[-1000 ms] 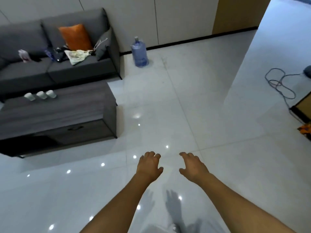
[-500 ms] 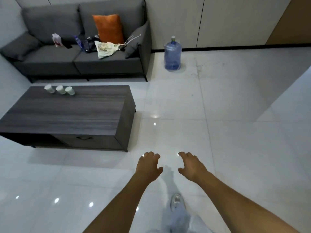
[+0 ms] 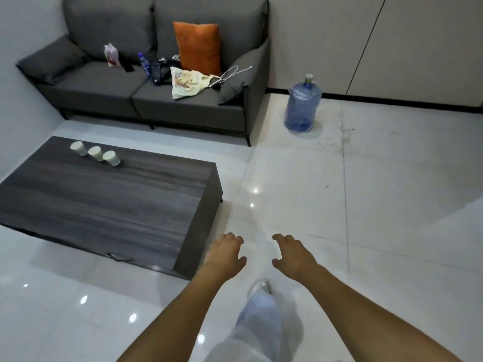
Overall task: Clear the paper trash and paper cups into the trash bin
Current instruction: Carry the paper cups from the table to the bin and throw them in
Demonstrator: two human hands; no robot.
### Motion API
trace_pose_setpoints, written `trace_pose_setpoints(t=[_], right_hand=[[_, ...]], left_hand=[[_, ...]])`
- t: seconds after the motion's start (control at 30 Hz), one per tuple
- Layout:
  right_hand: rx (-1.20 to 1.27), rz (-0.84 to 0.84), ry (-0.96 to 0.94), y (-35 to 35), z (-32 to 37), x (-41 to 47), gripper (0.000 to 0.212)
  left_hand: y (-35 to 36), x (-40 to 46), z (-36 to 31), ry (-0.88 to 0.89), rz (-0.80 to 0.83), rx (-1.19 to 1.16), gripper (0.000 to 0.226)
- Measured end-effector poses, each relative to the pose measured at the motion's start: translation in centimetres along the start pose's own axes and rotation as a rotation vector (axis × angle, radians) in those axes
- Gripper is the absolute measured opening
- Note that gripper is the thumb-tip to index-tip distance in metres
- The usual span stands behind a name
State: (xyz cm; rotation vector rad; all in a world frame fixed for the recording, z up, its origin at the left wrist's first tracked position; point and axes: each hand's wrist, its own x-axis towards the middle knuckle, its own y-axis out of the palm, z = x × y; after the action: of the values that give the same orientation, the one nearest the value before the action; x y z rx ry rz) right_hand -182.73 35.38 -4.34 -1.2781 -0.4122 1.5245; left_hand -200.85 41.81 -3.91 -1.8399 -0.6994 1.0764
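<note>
Three white paper cups (image 3: 95, 153) lie tipped on their sides in a close row near the far left corner of a dark wooden coffee table (image 3: 109, 202). The left hand (image 3: 225, 254) and right hand (image 3: 293, 254) reach forward over the glossy floor (image 3: 339, 218), palms down, fingers loosely curled, holding and touching nothing, both well apart from the cups.

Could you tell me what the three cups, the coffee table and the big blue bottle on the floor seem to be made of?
The three cups look like matte off-white paper, plain and thin-walled. The coffee table shows dark grey wood grain with a dull sheen, likely veneer or laminate; which one cannot be told. The big blue bottle is translucent blue plastic, seemingly under a clear, crinkled film.
</note>
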Motion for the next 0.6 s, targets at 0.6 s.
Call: trace_pose_setpoints(t=[0.6], right_hand=[[-0.099, 0.041, -0.168, -24.4, 3.6, 39.2, 0.064]], left_hand=[[-18.4, 38.4, 5.4, -0.183, -0.048, -0.102, 0.038]])
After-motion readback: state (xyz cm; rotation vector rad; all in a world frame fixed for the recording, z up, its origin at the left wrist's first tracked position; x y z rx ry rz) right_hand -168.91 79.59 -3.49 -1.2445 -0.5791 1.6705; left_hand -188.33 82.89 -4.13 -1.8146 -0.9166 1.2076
